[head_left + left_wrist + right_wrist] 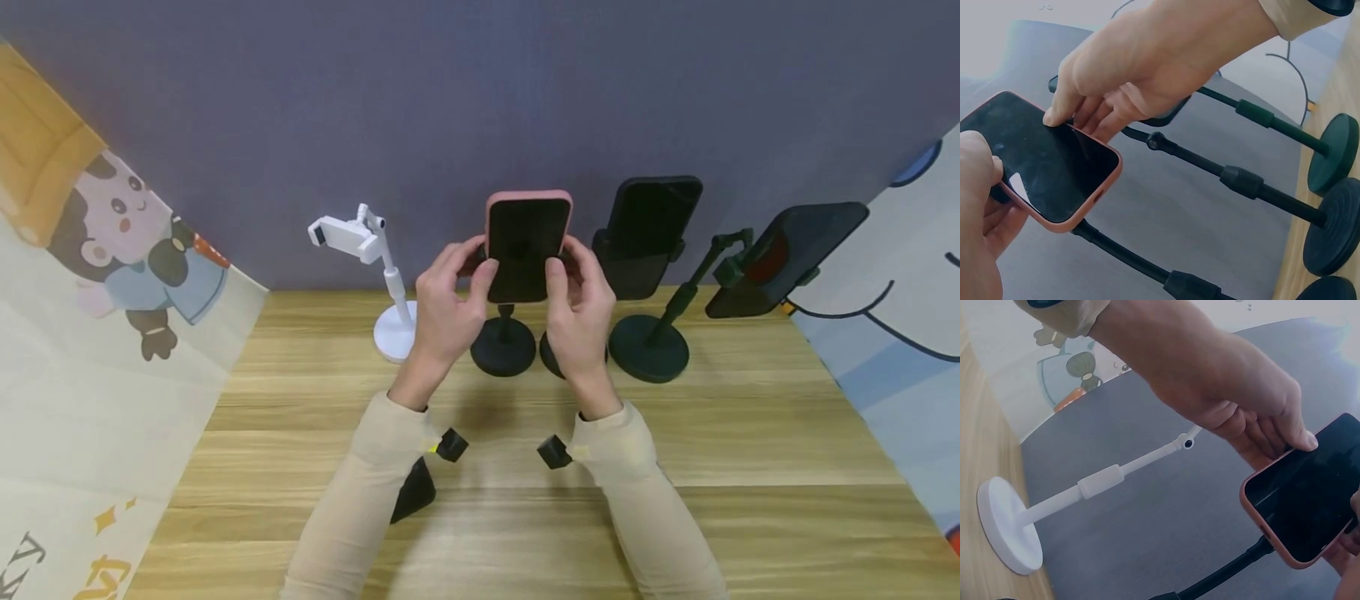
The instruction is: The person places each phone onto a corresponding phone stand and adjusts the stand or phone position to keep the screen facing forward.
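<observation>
Behind everything, a plain blue-grey wall panel (525,100) spans the back, and a light wood-grain table (772,517) runs forward from its foot. A cartoon-printed sheet (67,400) borders the table on the left, and another printed sheet (915,392) borders it on the right.

Two arms in cream sleeves (652,508) reach forward over the table. The left hand (444,308) and the right hand (581,321) grasp one pink-cased phone (528,250) between them, one hand at each long side. Both are partly closed: each thumb lies on the front near the edge, and the fingers bend round behind. The pink-cased phone is upright, raised above the table near the middle, its dark screen toward the person.

Just below it stands a black stand (503,346). Phone and hands hide its top, so whether its holder clasps the phone cannot be told. Farther right, a dark green stand (651,350) carries a tilted dark phone (787,262). Between these two, a second black stand (1332,228) bears another dark phone (652,237); the right hand covers part of its base. Left of the hands is a white stand (393,333) with a white holder on top.

The left forearm partly covers a flat black object (417,492), too hidden to identify. Smallest are two black cubes (452,445), one at each inner wrist.
</observation>
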`<state>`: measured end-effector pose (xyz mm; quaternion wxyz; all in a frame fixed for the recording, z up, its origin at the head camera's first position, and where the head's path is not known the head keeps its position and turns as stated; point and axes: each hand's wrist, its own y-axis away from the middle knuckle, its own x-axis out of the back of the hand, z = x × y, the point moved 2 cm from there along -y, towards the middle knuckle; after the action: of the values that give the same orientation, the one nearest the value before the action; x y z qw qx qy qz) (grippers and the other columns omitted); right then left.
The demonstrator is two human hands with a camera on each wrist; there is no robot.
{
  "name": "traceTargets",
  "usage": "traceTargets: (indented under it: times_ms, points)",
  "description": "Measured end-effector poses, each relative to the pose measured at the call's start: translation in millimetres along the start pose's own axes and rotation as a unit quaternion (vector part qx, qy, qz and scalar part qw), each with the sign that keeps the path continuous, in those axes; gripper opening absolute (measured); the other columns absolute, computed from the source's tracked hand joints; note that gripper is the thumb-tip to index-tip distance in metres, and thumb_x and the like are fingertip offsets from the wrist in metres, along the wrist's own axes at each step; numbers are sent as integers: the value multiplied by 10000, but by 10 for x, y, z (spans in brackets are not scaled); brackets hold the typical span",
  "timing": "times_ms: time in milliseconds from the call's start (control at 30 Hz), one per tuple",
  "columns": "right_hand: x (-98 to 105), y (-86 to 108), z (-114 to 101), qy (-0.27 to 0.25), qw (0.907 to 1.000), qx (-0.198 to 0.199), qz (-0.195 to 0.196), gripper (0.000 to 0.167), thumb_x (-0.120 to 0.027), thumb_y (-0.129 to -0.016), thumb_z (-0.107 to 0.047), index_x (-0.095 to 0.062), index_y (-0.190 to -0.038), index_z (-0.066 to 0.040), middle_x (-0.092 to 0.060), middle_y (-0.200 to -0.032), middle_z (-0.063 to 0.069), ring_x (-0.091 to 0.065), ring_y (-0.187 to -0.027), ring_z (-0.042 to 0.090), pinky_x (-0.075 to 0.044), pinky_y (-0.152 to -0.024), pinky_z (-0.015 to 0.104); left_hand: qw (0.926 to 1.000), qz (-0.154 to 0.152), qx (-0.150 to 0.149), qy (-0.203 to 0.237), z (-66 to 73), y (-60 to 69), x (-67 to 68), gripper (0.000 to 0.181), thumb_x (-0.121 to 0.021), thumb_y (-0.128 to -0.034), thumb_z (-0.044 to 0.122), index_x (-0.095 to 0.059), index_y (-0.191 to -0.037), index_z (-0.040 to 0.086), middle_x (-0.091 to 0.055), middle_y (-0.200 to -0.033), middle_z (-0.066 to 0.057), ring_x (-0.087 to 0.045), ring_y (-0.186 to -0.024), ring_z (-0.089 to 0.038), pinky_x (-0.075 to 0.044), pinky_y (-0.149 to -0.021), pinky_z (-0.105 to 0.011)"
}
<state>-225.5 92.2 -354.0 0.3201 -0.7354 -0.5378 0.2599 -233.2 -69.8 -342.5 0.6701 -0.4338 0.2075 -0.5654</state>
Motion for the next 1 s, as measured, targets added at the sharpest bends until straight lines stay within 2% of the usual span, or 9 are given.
traceTargets:
  times_ms: [233, 500, 733, 1000]
  points:
    - [7, -15, -51, 224, 9997, -81, -40, 284, -627, -1012, -7, -634, -1266, 119, -689, -1166, 248, -669, -993, 117, -573, -907, 237, 9996, -80, 255, 101, 18, -38, 33, 251, -678, -989, 68, -701, -1172, -102, -718, -996, -203, -720, -841, -281, -617, -782, -358]
    - [30, -46, -117, 271, 9989, -367, -102, 298, -634, -1020, -48, -643, -1269, 115, -704, -1163, 238, -672, -953, 65, -579, -903, 231, 9985, -105, 499, 207, 50, -85, 52, 254, -681, -982, 70, -708, -1162, -108, -728, -997, -213, -720, -811, -276, -615, -738, -334]
    - [52, -61, -160, 419, 9969, -619, -248, 326, -641, -1024, -79, -640, -1302, 90, -708, -1175, 220, -661, -939, 83, -577, -915, 235, 9965, -188, 764, 277, 69, -90, 56, 257, -676, -984, 69, -707, -1172, -105, -729, -1039, -220, -709, -824, -276, -610, -757, -343]
    - [48, -48, -153, 362, 9972, -601, -259, 333, -630, -1030, -77, -626, -1313, 99, -698, -1182, 231, -659, -949, 71, -572, -924, 232, 9958, -201, 825, 332, 75, -75, 54, 255, -682, -986, 74, -705, -1175, -95, -724, -1048, -213, -712, -848, -277, -613, -774, -354]
